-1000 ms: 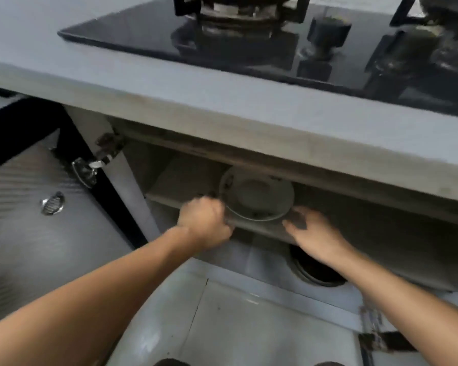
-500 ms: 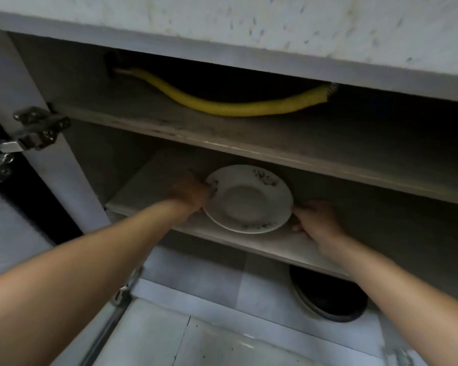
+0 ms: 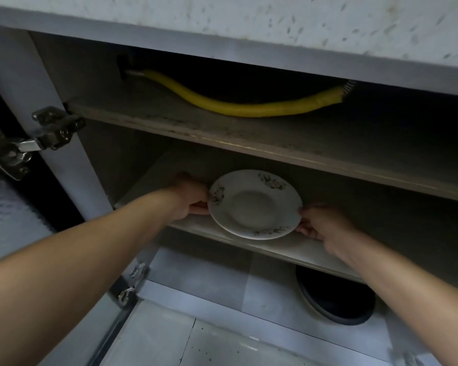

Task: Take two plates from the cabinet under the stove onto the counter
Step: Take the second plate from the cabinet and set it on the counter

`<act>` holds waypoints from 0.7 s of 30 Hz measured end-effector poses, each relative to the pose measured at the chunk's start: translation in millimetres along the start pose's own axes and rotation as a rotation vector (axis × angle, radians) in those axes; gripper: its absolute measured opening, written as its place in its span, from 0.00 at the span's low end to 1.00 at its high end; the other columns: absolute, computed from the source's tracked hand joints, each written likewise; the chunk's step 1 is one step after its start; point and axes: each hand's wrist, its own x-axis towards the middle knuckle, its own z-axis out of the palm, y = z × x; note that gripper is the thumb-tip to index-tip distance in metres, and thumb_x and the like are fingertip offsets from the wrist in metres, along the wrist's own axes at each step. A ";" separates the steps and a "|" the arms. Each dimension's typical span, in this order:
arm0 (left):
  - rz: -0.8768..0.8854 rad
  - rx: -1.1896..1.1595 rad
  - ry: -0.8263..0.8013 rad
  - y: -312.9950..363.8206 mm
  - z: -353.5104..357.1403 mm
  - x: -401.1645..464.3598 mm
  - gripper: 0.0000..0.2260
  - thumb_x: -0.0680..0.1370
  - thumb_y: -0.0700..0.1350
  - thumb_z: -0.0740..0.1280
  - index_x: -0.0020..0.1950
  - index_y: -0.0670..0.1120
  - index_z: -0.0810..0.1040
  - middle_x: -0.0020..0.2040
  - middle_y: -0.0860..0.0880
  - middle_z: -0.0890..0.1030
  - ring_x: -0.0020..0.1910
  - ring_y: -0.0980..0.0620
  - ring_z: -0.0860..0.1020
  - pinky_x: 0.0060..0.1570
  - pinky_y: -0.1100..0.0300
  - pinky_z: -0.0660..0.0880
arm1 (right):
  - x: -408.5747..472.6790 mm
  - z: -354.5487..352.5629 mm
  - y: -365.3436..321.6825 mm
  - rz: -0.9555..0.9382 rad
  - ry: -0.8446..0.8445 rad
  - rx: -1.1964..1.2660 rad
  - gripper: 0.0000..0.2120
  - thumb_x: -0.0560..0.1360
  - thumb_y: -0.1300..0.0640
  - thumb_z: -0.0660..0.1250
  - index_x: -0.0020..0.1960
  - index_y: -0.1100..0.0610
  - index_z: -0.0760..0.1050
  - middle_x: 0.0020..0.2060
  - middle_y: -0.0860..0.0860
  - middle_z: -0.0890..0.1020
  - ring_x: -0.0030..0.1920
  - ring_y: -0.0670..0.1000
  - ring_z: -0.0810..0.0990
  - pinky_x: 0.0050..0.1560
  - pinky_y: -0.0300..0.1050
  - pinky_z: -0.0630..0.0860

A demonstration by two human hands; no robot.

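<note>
A white plate [image 3: 254, 204] with small flower prints lies on the middle shelf [image 3: 283, 245] of the open cabinet below the counter. My left hand [image 3: 189, 198] grips its left rim, fingers tucked under the edge. My right hand [image 3: 321, 227] holds the right rim the same way. The plate juts slightly past the shelf's front edge. Whether a second plate lies beneath it I cannot tell.
A yellow hose [image 3: 238, 105] runs across the top shelf. A dark round pan or lid [image 3: 336, 299] sits on the cabinet floor at the right. The open door's hinge [image 3: 37, 138] is at the left. The counter's underside edge [image 3: 249, 27] overhangs above.
The camera dropped from above the stove to cabinet level. Both hands closed onto the plate's rims and the plate has shifted toward the shelf's front edge.
</note>
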 end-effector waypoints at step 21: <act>-0.195 -0.164 0.275 1.0 -69.3 -155.9 0.04 0.73 0.27 0.67 0.46 0.32 0.79 0.40 0.37 0.83 0.30 0.45 0.83 0.22 0.59 0.78 | -130.6 6.9 -30.7 0.015 -0.077 -0.095 0.08 0.75 0.69 0.63 0.39 0.64 0.78 0.29 0.59 0.78 0.23 0.50 0.75 0.17 0.32 0.69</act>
